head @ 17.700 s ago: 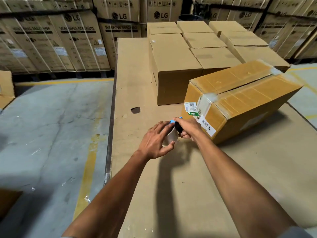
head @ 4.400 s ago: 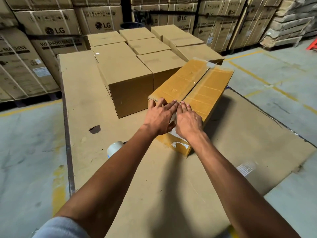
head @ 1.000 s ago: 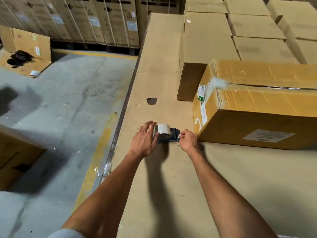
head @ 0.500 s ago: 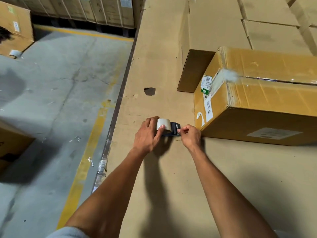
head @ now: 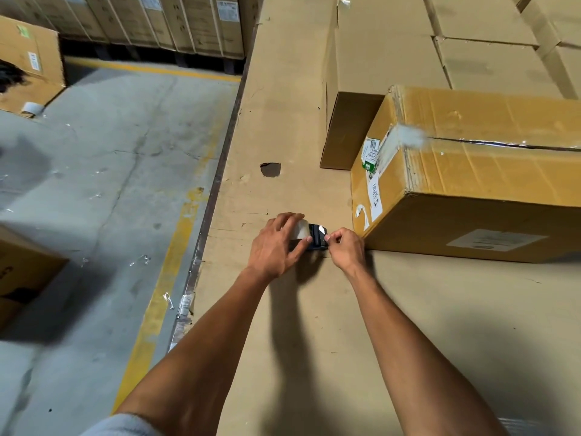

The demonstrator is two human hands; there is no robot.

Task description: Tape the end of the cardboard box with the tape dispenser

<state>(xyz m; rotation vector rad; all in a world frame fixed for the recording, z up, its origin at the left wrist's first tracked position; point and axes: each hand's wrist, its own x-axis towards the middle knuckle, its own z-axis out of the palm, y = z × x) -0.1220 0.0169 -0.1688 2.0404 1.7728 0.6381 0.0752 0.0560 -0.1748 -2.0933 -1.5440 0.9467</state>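
Right hand [head: 345,248] now pinches, seemingly, tape at the tape dispenser [head: 309,236].

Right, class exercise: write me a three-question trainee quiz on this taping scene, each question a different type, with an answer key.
1. True or false: the tape dispenser rests on top of the cardboard box.
2. Which hand covers the tape roll? A left hand B right hand
3. Fill in: the right hand's fingertips pinch at the dispenser's ____ end.

Key: 1 false, it sits on the cardboard-covered table beside the box. 2 A. 3 front.
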